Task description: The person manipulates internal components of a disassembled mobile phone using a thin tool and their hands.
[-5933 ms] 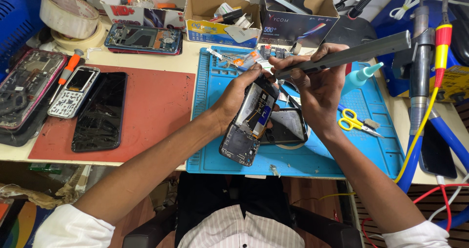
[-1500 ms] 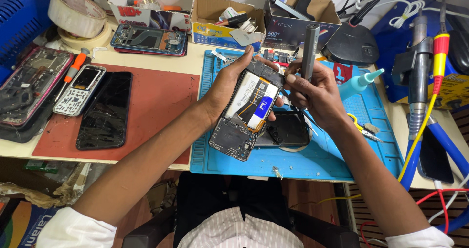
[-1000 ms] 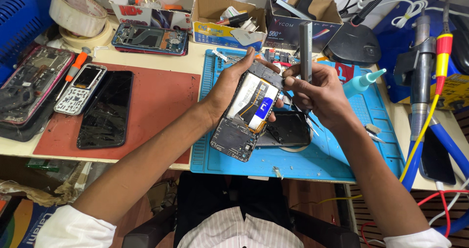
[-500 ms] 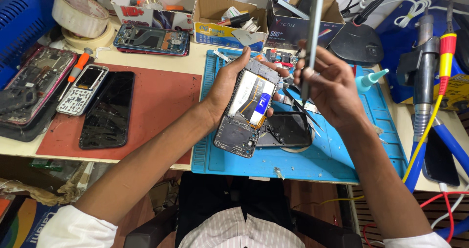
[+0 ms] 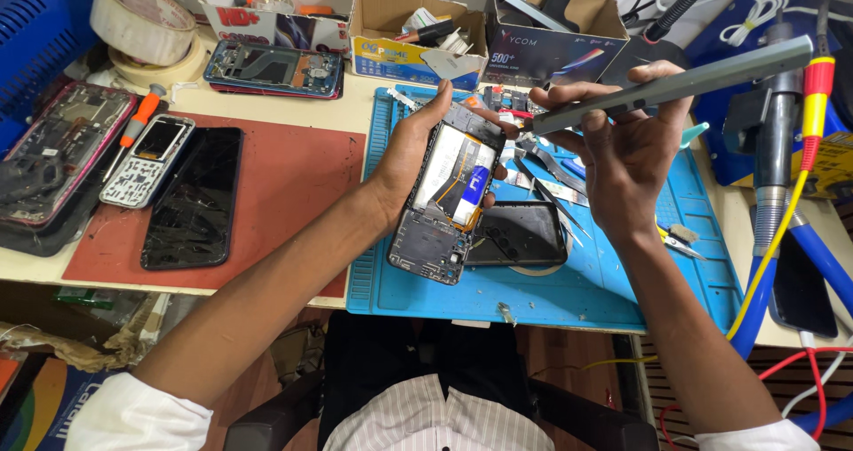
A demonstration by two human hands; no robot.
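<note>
Left hand (image 5: pixel 410 153) in a closed grip round opened phone (image 5: pixel 449 200), right hand (image 5: pixel 626 140) pinching raised grey tool (image 5: pixel 675 87)

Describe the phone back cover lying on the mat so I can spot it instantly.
Find the blue work mat at the bench's middle. Just right of the opened phone that the left hand holds, the black back cover lies flat. Unlike nearby phones, it is an empty shell with camera cutouts.

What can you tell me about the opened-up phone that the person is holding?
The opened phone has its back cover off, showing a pale battery, a blue tab, an orange strip and dark circuit parts at the bottom. It stands tilted above the blue mat, gripped around its upper half by the left hand.
</note>
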